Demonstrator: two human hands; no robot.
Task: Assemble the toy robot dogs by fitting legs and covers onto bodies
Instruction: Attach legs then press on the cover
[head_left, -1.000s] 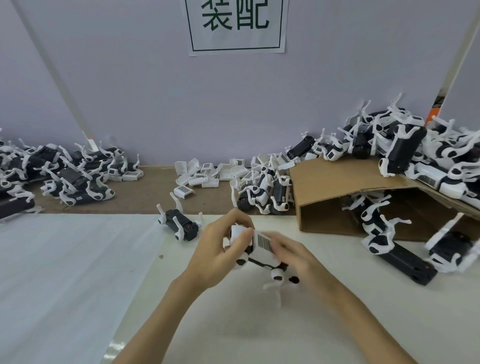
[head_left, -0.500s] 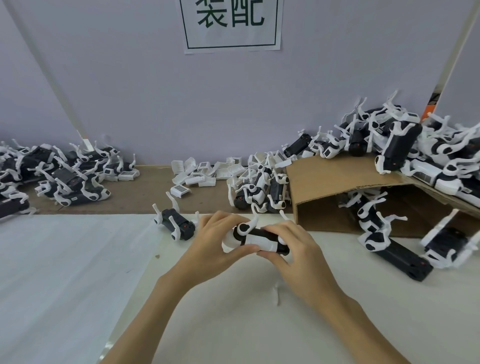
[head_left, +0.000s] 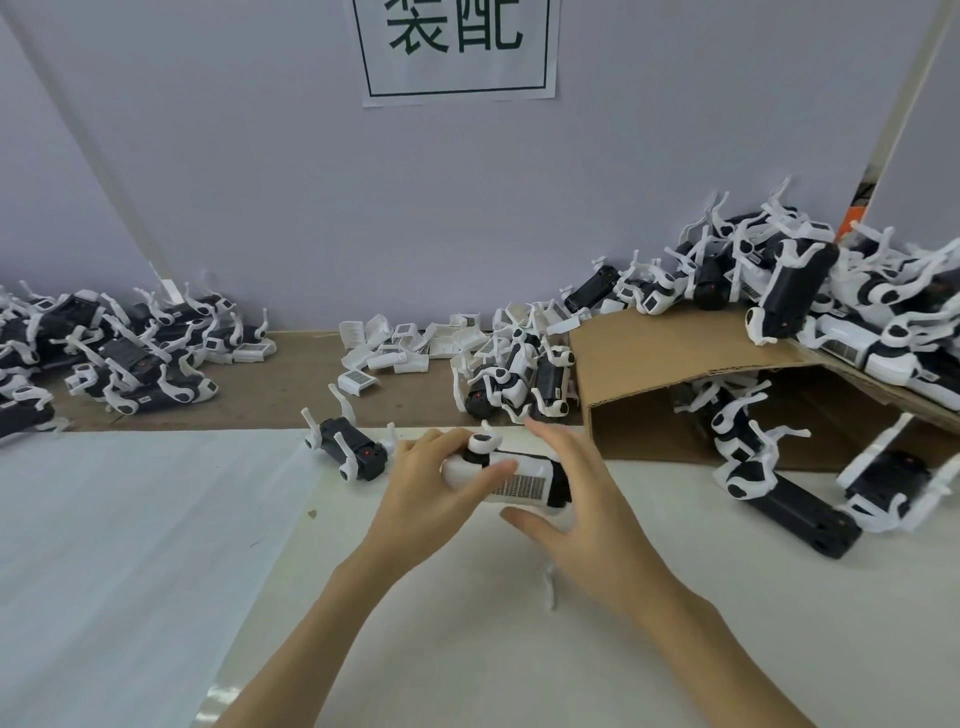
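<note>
One readable sign — green characters on white paper

The paper sign on the wall reads "装配" inside a thin frame; the barcode label on the held toy dog is too blurred to read.

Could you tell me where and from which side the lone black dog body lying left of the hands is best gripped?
Probably across the black dog body, a hand closing on its long flat sides from above. Its white legs stick up and out at the ends, so the mid-section between them looks like the clearest hold.
</note>
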